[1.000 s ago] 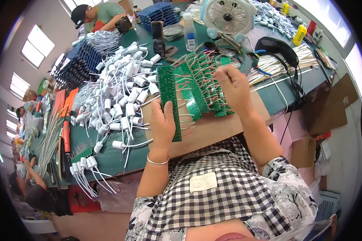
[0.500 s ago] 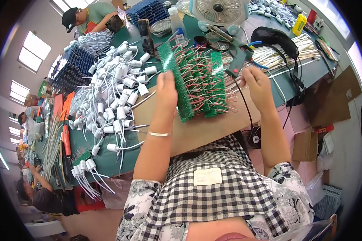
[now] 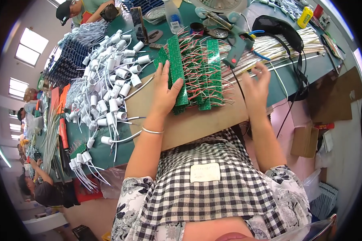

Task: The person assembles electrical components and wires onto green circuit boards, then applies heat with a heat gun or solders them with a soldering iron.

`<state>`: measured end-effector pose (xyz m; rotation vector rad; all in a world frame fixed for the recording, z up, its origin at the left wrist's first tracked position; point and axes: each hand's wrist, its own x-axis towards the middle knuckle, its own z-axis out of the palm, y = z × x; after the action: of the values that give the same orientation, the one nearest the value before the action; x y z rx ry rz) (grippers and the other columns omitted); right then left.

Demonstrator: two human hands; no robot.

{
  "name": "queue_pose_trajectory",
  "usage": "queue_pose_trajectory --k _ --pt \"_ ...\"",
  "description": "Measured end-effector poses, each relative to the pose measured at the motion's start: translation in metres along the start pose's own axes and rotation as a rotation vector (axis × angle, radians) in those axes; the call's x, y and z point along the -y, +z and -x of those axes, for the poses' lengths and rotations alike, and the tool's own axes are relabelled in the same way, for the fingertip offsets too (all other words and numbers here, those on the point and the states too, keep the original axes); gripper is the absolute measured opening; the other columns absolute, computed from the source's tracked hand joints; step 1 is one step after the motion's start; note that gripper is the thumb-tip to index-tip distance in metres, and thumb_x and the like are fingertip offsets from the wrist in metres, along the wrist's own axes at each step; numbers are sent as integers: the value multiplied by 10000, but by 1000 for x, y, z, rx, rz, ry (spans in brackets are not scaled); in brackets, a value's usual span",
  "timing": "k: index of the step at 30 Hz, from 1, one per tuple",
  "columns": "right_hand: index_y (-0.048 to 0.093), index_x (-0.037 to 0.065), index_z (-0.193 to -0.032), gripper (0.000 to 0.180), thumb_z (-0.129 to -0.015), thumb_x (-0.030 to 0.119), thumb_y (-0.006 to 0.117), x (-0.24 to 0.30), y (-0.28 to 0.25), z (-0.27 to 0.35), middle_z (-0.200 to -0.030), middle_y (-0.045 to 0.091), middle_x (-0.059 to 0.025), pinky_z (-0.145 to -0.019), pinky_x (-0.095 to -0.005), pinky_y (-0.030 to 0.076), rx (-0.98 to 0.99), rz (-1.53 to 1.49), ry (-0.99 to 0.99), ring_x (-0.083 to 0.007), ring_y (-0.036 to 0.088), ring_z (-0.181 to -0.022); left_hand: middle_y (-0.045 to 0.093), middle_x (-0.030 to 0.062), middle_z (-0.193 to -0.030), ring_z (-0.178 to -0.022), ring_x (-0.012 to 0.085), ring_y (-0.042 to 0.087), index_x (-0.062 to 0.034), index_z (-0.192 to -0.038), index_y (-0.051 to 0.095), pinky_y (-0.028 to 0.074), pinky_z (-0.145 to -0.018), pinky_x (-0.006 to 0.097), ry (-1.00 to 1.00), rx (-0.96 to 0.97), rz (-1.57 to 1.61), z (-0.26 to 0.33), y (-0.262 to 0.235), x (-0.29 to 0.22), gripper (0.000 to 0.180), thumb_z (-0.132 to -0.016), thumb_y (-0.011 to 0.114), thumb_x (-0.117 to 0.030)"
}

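Observation:
My left hand (image 3: 167, 87) lies with outstretched fingers on the left end of a row of green circuit boards (image 3: 177, 68). Thin red and white wires (image 3: 195, 72) stick out from between the boards, which rest on a brown board (image 3: 197, 124). Right of them, my right hand (image 3: 256, 86) hovers with its fingers apart, slightly blurred and holding nothing that I can see. Just beyond it is a green glue gun (image 3: 236, 52) with a dark cable running down past the hand.
White lamp holders with cables (image 3: 112, 80) pile up at left. Behind the boards stand a phone (image 3: 139, 26), a clear bottle (image 3: 173, 18) and a fan (image 3: 221, 5). A black mesh bag (image 3: 279, 32) and pale strips (image 3: 309, 42) lie right. Another person (image 3: 78, 12) sits at the far left.
The circuit board panel that my left hand gripped on edge now leans flatter against the others, with the hand spread on it. My right hand has opened from a closed pinch.

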<state>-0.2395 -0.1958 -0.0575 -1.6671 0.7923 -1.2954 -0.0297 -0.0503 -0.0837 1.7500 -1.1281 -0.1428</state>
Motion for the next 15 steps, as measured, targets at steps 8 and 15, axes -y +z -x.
queue_pose_trajectory --k 8,15 --pt "488 -19 -1088 521 -746 314 697 -30 11 -85 -769 549 -38 -469 -215 362 251 -114 570 -80 461 -543 198 265 -1415 -1330 390 139 -56 -1382 270 58 -1080 462 25 -12 -4 0 14 2 680 -862 502 -429" --pt "544 43 -881 193 -805 208 607 -33 3 -95 -686 524 -17 -436 -209 365 77 -580 423 -95 469 -517 179 261 -1426 -1339 407 78 -57 -1388 259 21 -1078 472 -28 -2 -48 5 17 -6 718 -849 503 -464"
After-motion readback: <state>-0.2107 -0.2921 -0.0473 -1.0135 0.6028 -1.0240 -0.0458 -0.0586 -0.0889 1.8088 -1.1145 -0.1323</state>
